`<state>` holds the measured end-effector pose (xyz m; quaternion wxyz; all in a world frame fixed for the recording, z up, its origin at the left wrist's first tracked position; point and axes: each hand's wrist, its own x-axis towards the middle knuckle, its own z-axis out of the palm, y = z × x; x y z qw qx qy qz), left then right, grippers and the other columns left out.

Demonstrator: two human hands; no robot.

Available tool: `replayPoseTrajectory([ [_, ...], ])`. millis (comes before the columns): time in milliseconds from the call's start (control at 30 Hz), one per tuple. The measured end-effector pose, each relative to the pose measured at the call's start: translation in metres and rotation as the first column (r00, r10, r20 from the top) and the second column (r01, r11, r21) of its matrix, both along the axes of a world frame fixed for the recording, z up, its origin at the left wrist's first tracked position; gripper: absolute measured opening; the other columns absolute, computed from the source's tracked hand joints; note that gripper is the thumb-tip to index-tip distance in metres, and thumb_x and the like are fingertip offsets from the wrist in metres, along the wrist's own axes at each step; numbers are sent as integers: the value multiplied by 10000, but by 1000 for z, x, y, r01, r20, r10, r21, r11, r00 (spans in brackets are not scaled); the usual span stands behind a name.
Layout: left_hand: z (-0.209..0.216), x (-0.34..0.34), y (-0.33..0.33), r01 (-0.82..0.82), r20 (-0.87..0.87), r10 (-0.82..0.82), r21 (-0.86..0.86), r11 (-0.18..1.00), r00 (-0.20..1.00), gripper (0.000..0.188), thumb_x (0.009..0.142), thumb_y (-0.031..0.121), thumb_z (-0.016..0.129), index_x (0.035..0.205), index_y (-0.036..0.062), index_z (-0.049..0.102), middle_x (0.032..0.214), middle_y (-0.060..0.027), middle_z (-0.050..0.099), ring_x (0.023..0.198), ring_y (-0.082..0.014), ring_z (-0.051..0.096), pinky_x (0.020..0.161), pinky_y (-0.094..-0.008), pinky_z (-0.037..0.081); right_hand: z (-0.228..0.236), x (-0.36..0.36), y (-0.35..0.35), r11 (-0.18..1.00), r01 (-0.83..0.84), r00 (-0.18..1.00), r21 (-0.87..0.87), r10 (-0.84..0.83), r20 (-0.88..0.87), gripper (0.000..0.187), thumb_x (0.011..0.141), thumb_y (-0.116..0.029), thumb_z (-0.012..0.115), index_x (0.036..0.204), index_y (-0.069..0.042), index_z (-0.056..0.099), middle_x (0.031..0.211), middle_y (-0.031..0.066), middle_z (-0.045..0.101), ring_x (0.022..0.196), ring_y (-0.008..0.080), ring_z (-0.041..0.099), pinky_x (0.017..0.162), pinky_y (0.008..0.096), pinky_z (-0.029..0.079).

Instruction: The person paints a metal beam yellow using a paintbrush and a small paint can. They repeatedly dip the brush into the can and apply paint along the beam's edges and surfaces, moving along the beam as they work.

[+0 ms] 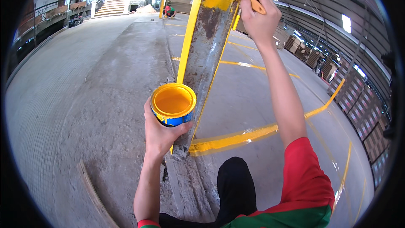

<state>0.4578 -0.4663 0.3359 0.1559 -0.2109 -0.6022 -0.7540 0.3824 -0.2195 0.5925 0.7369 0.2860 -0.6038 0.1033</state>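
Note:
My left hand (162, 133) is wrapped round a blue paint can (171, 120) with no lid. Yellow-orange paint (172, 101) shows inside it, and its rim is coated yellow. Raised at the upper middle, my right hand (261, 19) grips a paintbrush (256, 6) by its orange handle. The brush's yellow-covered bristles touch the upper part of a steel column (209, 38). Wet-looking yellow covers the column's top and its left edge. Lower down, its channel face is bare grey metal with rust-brown patches. The can is just in front of the column's lower part.
Yellow lines (240, 138) run across the concrete floor on the right. A wooden strip (95, 194) lies at the lower left. Stacked pallets (358, 101) stand along the right side. Far off, a person in red (169, 11) crouches near steps (110, 6).

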Motion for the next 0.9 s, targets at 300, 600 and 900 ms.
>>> replayPoseTrajectory([
  [300, -2, -3, 1, -32, -24, 31, -18, 999, 999, 1067, 598, 106, 960, 1463, -18, 349, 1351, -163, 586, 1273, -271, 583, 1114, -416, 456, 7, 0, 4, 997, -43, 987, -63, 52, 155, 115, 835, -146, 700, 835, -38, 740, 792, 130, 747, 682, 265, 741, 667, 335, 577],
  [600, -1, -2, 2, -35, -15, 35, -17, 999, 999, 1077, 588, 115, 968, 1460, -19, 352, 1348, -164, 590, 1271, -274, 585, 1120, -416, 449, 16, 5, -1, 995, 90, 994, 41, -93, 66, 136, 816, -146, 696, 833, -12, 706, 787, 154, 719, 688, 325, 709, 667, 394, 566],
  [900, 2, 1, -1, -35, -23, 34, -9, 999, 999, 1059, 601, 120, 960, 1458, -25, 355, 1352, -167, 577, 1275, -273, 579, 1108, -413, 459, 22, 2, -5, 988, 149, 989, 41, -149, -4, 131, 804, -132, 706, 779, -14, 657, 757, 161, 688, 679, 344, 687, 661, 422, 556],
])
